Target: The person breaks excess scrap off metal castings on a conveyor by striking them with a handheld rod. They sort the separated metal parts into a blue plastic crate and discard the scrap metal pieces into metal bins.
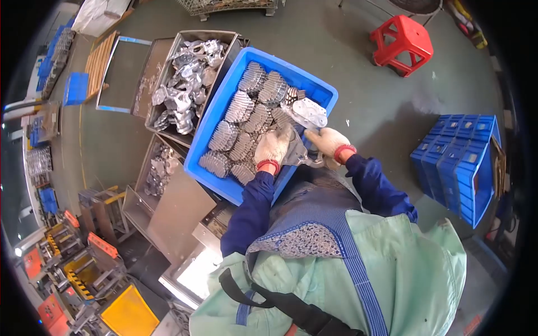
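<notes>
A blue bin [196, 147] stands in front of me, filled with finned metal parts [225, 135] lying side by side. My left hand [273, 147], in a pale work glove, is over the bin's near right part, with its fingers on a grey metal casting [295, 152]. Beyond the bin's right rim, my gloved right hand [329, 142] is closed by the other side of this casting. A whitish metal part [310, 112] lies on the finned parts, at the bin's right edge. The gloves hide some of the casting.
A metal crate [150, 119] of silvery castings stands left of the bin, with smaller castings [159, 171] below it. A red stool [402, 45] is at the upper right. Stacked blue crates [453, 162] stand at the right. Machinery with a yellow panel [130, 313] is at the lower left.
</notes>
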The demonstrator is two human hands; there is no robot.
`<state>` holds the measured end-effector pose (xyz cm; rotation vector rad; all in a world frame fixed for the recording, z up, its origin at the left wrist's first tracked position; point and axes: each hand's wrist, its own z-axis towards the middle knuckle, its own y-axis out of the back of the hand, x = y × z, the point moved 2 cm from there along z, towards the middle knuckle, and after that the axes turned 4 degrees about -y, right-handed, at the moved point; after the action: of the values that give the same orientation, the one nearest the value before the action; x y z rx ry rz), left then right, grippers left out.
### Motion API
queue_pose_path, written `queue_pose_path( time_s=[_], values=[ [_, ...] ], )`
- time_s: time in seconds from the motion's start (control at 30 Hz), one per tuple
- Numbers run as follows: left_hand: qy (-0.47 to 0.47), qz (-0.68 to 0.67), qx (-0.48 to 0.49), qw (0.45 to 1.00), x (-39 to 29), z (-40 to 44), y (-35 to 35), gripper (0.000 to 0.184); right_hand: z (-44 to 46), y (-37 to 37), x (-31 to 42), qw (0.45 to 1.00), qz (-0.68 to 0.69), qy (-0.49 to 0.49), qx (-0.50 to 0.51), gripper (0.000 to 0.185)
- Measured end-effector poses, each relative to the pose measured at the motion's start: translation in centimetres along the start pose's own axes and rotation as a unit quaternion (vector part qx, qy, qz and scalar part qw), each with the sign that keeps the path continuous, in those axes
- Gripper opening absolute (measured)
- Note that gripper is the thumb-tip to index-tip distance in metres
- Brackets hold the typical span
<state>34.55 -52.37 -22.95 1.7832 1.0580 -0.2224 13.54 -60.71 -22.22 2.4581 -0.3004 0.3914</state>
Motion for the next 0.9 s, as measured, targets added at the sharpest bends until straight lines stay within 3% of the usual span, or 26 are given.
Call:
queue_pose_path(
  time_s=[0.1,0.23,0.3,0.37,0.43,0.47,0.53,0.6,0.67,0.7,0.77,0.9],
  values=[
    [0.025,0.019,0.014,0.999,-0.7,0.0,0.3,0.084,-1.2,-0.3,0.3,0.998,0.005,0.005,-0.061,0.077],
    [0.036,0.051,-0.045,0.997,-0.9,-0.5,-0.1,0.083,-0.6,-0.6,0.7,0.998,-0.022,0.002,-0.062,0.077],
    [0.079,0.071,-0.028,0.994,-1.4,0.1,-0.6,0.082,-1.0,0.2,1.6,0.997,-0.044,-0.007,-0.062,0.077],
    [0.09,0.055,-0.007,0.994,-2.1,0.0,0.3,0.08,1.6,-1.8,-1.3,0.991,-0.095,0.059,-0.071,0.066],
    [0.082,0.071,-0.01,0.994,-1.0,0.0,-0.8,0.078,2.0,-1.7,-1.0,0.991,-0.104,0.052,-0.063,0.043],
    [0.078,0.082,-0.012,0.993,-0.5,0.6,-1.1,0.077,3.2,-3.0,-2.4,0.978,-0.147,0.123,-0.081,0.037],
    [0.067,0.072,-0.002,0.995,-1.0,0.6,-0.7,0.078,3.1,-2.8,-1.9,0.976,-0.19,0.094,-0.045,0.04],
    [0.007,0.08,-0.033,0.996,-1.0,2.3,-0.4,0.086,5.8,-4.5,-3.9,0.974,-0.185,0.087,-0.095,0.05],
    [-0.041,0.05,-0.111,0.992,1.5,3.7,-2.9,0.087,2.9,-2.6,-1.5,0.978,-0.057,0.089,-0.178,0.064],
    [0.013,0.093,-0.055,0.994,-1.9,1.1,0.6,0.087,2.7,-2.5,-1.3,0.982,-0.053,0.086,-0.159,0.07],
    [-0.015,0.098,-0.049,0.994,-2.5,-0.5,1.2,0.087,3.2,-2.3,-1.9,0.986,-0.072,0.081,-0.127,0.077],
    [0.002,0.053,-0.107,0.993,-0.7,0.5,-0.4,0.089,3.1,-1.5,-1.6,0.99,-0.045,0.081,-0.109,0.08]
  ],
)
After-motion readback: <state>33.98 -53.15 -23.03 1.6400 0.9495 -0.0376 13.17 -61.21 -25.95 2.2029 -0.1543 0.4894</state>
